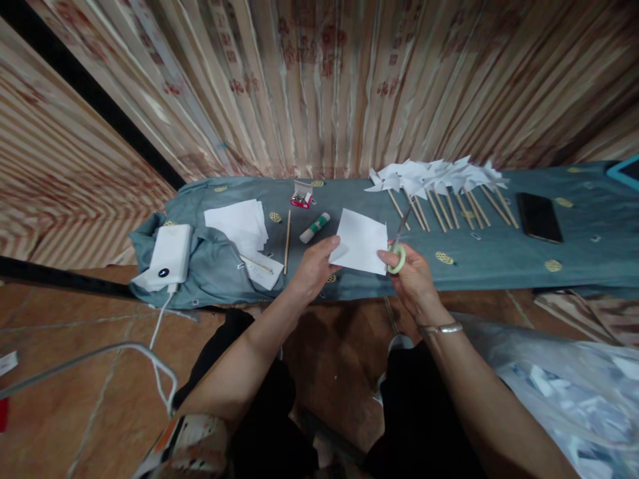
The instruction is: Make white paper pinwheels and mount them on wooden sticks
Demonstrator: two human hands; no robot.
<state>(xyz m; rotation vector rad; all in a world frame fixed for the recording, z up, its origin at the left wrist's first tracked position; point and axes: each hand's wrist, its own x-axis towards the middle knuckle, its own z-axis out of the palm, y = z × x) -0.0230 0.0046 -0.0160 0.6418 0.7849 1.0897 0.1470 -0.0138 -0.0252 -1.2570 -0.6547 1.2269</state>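
A square sheet of white paper [360, 241] is held up over the near part of the cloth-covered bench. My left hand [315, 264] pinches its left edge between thumb and fingers. At the paper's right edge, my right hand [410, 271] is closed around scissors [398, 257] with pale green handles, their blades pointing up and away. The right thumb lies beside the paper's edge; whether it also grips the paper is hard to make out. Just beyond the left hand lie a green-and-white glue stick [315, 227] and a wooden stick [287, 242].
White paper pinwheels [439, 177] on wooden sticks lie in a row at the back right, near a dark phone [539, 217]. Paper sheets [239, 223], a small red box [301, 195] and a cabled white power bank [170, 255] are leftward. A plastic bag [564, 392] stands lower right.
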